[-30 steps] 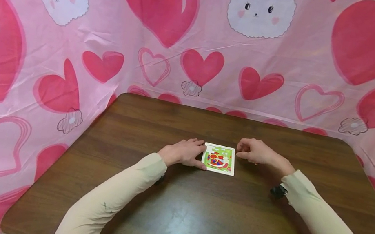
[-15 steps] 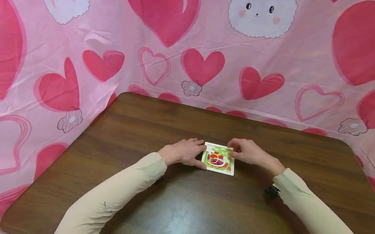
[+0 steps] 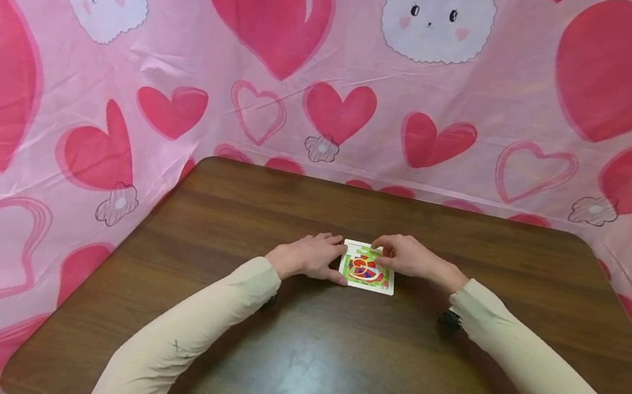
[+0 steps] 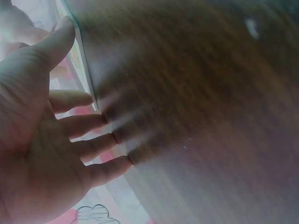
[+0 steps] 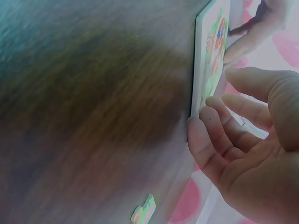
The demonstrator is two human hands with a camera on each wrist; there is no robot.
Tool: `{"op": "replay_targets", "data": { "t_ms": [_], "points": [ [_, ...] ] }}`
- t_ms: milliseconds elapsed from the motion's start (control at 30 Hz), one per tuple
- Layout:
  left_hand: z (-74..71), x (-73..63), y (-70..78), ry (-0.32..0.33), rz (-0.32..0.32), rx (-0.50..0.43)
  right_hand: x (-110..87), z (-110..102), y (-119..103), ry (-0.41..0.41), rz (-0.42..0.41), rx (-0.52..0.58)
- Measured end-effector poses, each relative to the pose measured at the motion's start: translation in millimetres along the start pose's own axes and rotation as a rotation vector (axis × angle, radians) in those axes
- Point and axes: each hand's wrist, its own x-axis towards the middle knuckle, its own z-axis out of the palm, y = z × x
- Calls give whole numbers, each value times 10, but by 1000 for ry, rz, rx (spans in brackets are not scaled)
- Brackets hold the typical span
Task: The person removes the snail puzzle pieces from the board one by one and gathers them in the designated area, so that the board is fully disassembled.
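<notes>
A square, white-rimmed picture puzzle board (image 3: 367, 268) lies flat on the table, showing a red, blue and yellow spiral on green. My left hand (image 3: 311, 256) rests at its left side, the thumb on the near left corner and the other fingers spread along the left edge. Over the far right part of the board is my right hand (image 3: 409, 257), its fingers bent and the thumb apart from the index finger. Nothing shows between them in the right wrist view. A small green puzzle piece (image 5: 145, 210) lies loose on the table there; the right hand and arm hide it in the head view.
The brown wooden table (image 3: 290, 353) has rounded corners. A pink cloth (image 3: 281, 107) printed with hearts and rabbits hangs behind it and along both sides. Dark wrist devices (image 3: 449, 320) show under the sleeve cuffs.
My right hand has moved left, from beside the board's right edge to over its far right part. The left hand and the board have stayed in place.
</notes>
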Motion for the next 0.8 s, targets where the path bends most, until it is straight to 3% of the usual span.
{"op": "replay_targets", "data": {
  "t_ms": [400,800],
  "points": [
    [12,-8,-17,-8,-6,-15,125,76,-20,-25,26,-30],
    [7,6,-11,3,-6,-14,84,91,-32,-48,84,-8]
  ]
}}
